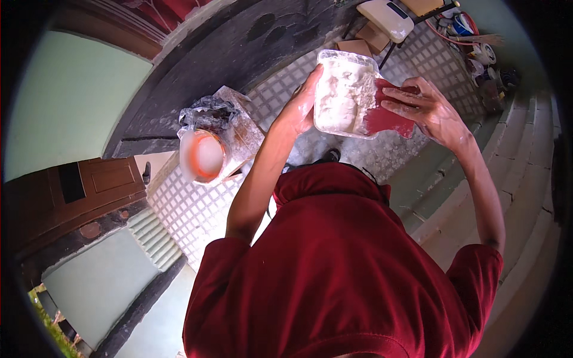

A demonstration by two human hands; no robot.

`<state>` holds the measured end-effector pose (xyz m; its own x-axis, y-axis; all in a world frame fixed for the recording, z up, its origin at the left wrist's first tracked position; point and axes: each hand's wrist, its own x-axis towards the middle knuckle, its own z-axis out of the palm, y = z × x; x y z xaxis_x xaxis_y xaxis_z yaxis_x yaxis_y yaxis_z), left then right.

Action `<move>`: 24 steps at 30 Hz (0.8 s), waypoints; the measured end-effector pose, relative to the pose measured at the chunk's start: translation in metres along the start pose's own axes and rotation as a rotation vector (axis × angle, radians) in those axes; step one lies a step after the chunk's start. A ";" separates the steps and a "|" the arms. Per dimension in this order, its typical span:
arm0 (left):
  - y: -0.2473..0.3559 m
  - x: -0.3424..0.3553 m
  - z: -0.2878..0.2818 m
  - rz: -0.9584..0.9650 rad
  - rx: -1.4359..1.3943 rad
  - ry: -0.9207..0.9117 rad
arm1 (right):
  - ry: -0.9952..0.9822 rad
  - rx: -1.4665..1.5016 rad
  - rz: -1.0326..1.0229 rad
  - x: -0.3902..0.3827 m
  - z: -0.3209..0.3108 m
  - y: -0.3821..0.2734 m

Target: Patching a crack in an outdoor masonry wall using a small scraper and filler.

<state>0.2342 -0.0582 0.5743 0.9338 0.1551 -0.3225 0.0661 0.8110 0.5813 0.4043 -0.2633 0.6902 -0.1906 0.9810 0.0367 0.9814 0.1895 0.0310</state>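
My left hand grips the left side of a clear plastic tub filled with thick white paste. The tub is held up in front of me, tilted so its open top faces me. My right hand pinches a flat red plastic scraper. The scraper's left edge meets the paste at the tub's right side, where the surface is rough and ridged. White smears mark the fingers of both hands.
A small stained table at left bears a white bucket with an orange rim and a crumpled dark plastic bag. A chair and cardboard boxes stand at the back. Assorted containers crowd the far right; steps lie right.
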 end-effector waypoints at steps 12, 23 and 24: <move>-0.009 0.005 0.004 0.051 -0.027 0.017 | -0.007 -0.083 0.067 -0.017 -0.011 0.000; -0.013 0.010 0.013 0.141 -0.057 0.052 | 0.046 -0.162 0.190 -0.027 -0.006 -0.008; -0.014 0.011 0.012 0.151 -0.076 0.053 | 0.055 -0.167 0.209 -0.027 -0.004 -0.008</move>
<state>0.2475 -0.0743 0.5716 0.9109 0.3065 -0.2762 -0.1024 0.8164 0.5683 0.4015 -0.2920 0.6934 0.0103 0.9935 0.1135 0.9829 -0.0309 0.1816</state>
